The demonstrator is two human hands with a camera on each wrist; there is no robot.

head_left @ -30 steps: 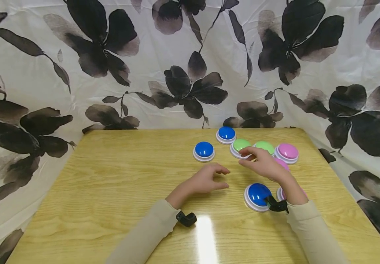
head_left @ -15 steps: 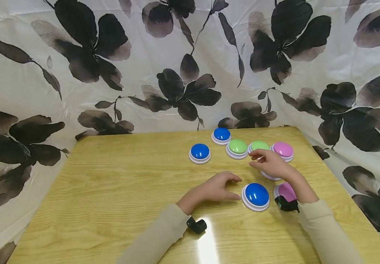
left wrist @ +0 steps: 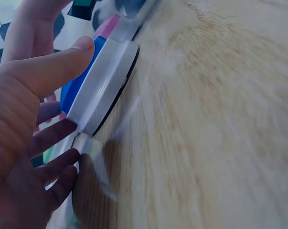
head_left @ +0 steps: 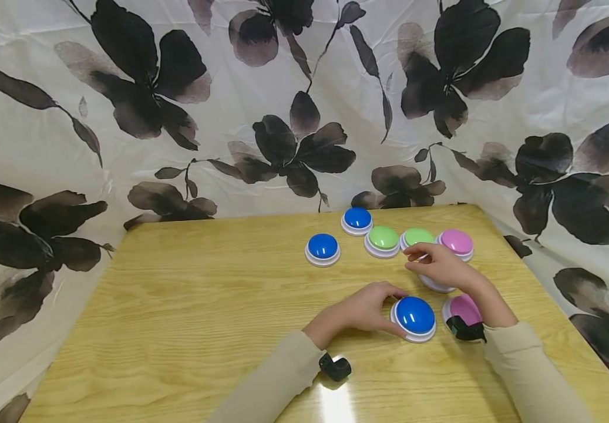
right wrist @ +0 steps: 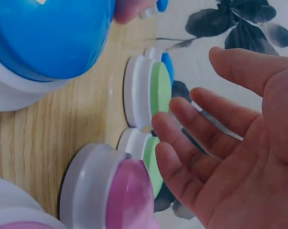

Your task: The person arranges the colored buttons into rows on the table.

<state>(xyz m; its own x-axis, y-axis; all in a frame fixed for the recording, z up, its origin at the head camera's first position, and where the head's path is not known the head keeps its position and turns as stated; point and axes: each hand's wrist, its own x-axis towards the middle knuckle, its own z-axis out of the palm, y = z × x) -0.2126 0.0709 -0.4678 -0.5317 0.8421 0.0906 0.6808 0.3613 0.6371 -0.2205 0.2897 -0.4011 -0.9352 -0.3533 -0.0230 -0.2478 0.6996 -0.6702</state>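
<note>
My left hand reaches round the left side of a large blue push button with a white base, thumb on its near side and index finger on its far side. In the left wrist view, the thumb lies against the button's edge and the other fingers spread beside the base. My right hand hovers with fingers loosely bent, holding nothing, over a pink button whose white base shows beneath it. Another pink button stands right of the blue one, partly covered by the wrist camera.
Toward the table's back stand two blue buttons, two green buttons and a pink button. The wooden table ends at a floral cloth behind.
My left hand has moved right and nearer, from bare table to the large blue button, and its fingers now span it. My right hand has drawn back rightward from the green buttons.
</note>
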